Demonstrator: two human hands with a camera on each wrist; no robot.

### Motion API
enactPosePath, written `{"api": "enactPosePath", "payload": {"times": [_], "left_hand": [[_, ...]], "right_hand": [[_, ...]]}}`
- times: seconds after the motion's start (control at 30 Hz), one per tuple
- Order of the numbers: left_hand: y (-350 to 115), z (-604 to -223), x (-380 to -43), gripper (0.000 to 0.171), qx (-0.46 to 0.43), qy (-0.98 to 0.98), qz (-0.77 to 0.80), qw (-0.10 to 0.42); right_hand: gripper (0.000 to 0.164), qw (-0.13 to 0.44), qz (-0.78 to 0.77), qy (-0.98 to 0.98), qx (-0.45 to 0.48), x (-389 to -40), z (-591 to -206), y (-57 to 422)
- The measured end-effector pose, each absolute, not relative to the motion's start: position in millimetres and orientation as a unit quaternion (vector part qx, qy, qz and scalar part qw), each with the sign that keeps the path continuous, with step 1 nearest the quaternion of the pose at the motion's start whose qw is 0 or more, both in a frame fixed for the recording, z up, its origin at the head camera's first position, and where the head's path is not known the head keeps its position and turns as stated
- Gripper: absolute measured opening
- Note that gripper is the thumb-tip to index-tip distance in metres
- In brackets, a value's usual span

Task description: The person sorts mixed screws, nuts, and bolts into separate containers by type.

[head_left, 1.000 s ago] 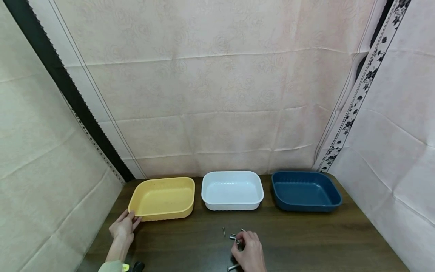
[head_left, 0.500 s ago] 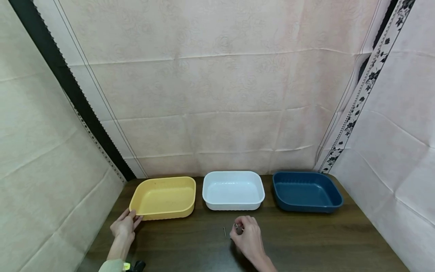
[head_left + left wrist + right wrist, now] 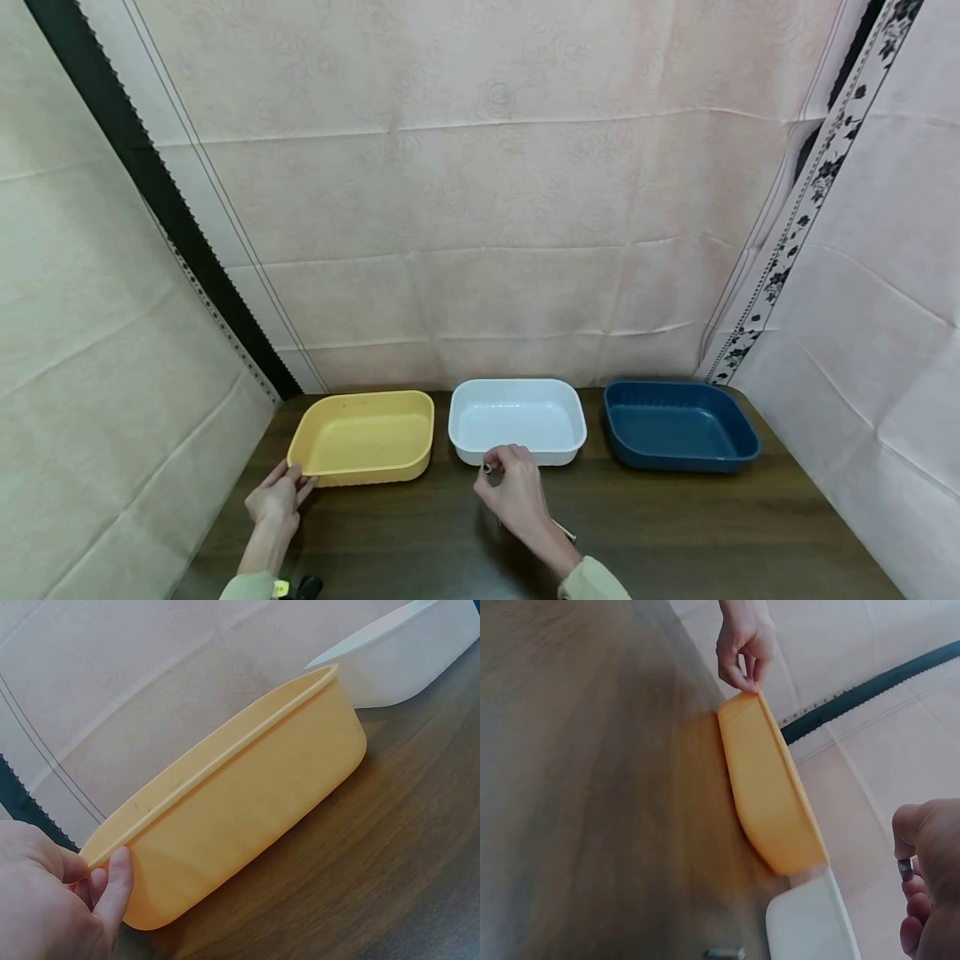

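My left hand [image 3: 274,500] pinches the near left corner of a yellow plastic tray [image 3: 360,433], thumb over the rim [image 3: 169,796] and fingers against the outside wall. My right hand [image 3: 513,487] is raised in front of the white tray [image 3: 517,417], overlapping its near edge in the head view. Between its thumb and forefinger is a short, round, silvery metal piece [image 3: 905,870], mostly covered by the fingers. A silvery bolt [image 3: 565,531] lies on the table beside the right wrist. A thin metal pin [image 3: 498,522] shows only slightly behind the right hand.
A dark blue tray [image 3: 678,425] stands at the right of the row, beside the white one. All three trays sit along the back of a brown wooden table [image 3: 675,533]. Pale cloth walls [image 3: 480,208] rise behind and at both sides.
My right hand has picked up the metal piece from among the bolts, lifted it, and moved away and to the left, up to the white tray. The left hand stays on the yellow tray.
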State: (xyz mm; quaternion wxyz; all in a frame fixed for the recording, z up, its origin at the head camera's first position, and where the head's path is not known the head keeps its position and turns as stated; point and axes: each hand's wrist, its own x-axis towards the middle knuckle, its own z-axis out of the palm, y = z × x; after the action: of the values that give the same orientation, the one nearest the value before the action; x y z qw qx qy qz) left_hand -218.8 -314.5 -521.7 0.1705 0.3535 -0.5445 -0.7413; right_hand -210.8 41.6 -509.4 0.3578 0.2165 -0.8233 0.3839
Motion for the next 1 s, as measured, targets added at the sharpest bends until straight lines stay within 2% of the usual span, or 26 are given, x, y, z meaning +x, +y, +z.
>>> {"api": "enactPosePath", "payload": {"times": [0.43, 1.0], "left_hand": [[-311.0, -518.8, -217.8, 0.049, 0.350, -0.552, -0.738, 0.167], [-313.6, -520.9, -218.5, 0.050, 0.351, -0.539, -0.746, 0.175]], "right_hand": [[0.015, 0.312, 0.390, -0.834, 0.234, -234.9, -490.1, -10.4], [0.008, 0.262, 0.342, -0.870, 0.240, -269.1, -493.8, -64.7]]}}
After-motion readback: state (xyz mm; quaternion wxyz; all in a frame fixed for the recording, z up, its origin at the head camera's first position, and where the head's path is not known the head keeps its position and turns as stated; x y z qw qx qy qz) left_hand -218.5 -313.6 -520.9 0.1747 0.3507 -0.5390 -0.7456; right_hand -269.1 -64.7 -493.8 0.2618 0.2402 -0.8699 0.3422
